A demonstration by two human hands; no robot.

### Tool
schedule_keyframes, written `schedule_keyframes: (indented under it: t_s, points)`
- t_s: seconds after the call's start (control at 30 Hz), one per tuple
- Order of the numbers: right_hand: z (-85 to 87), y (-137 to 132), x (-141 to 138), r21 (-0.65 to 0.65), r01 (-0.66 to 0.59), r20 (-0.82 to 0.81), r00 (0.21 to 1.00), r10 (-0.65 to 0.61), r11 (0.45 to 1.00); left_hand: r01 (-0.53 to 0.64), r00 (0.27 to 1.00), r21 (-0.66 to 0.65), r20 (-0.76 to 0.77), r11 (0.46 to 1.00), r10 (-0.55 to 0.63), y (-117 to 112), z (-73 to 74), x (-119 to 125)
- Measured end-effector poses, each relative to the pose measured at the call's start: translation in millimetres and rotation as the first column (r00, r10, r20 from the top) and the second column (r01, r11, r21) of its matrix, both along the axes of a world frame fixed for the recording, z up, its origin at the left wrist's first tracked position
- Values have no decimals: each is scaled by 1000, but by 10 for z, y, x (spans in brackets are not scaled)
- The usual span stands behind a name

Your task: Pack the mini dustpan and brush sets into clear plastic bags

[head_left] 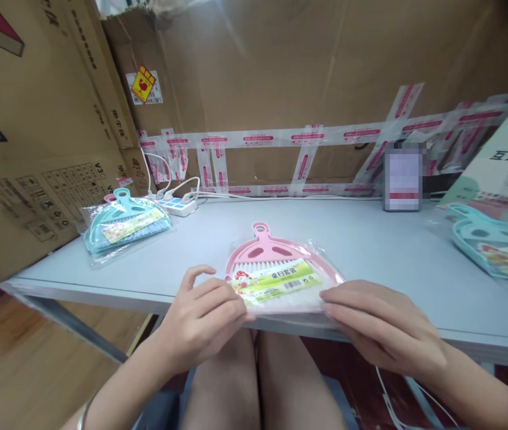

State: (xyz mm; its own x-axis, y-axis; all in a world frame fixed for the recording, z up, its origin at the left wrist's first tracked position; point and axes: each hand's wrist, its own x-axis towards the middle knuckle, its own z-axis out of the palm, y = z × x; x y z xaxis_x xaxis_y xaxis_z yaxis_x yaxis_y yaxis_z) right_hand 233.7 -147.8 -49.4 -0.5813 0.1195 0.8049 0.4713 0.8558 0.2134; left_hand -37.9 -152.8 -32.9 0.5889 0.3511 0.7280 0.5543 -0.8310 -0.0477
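Item one: bagged pink dustpan set (280, 272), at the surface's (370, 245) near edge, handle away. I see left hand (211, 316) and right hand (383, 325) pinching its near corners, presumably for steadiness. Items two, three: left teal set (126, 224), right teal set (499, 245), seemingly placed aside.

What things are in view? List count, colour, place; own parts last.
Pink dustpan pack: 1, pink, table's near edge
Teal dustpan packs: 2, teal, left, right
Handle: 1, pink, behind left pack
Power strip: 1, white-blue, back left
Cables: several, white, table's back, below
Phone: 1, dark, back right
Boxes: 2+, brown, back, left
Tape: several strips, white-pink, back box
Printed sign: 1, white-green, far right
Table: 1, grey, centre
Bracelet: 1, silver, left wrist
Left hand, right hand: 2, bare, pink pack's near corners
Legs: 2, bare, bottom centre
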Motion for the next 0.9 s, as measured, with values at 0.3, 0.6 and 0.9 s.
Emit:
schedule_keyframes:
  t_s: [0.3, 0.6, 0.9]
  points:
    - [9, 128, -98, -535, 196, -67, 960, -272, 822, -251, 895, -394, 254, 884, 367, 11, -223, 151]
    - [-211, 302, -17, -565, 381, 37, 898, -439, 731, -482, 789, -402, 188, 778, 586, 89, -256, 305]
    - [-67, 88, -109, -324, 375, 283, 915, -289, 869, -523, 799, -465, 23, 714, 601, 81, -217, 345]
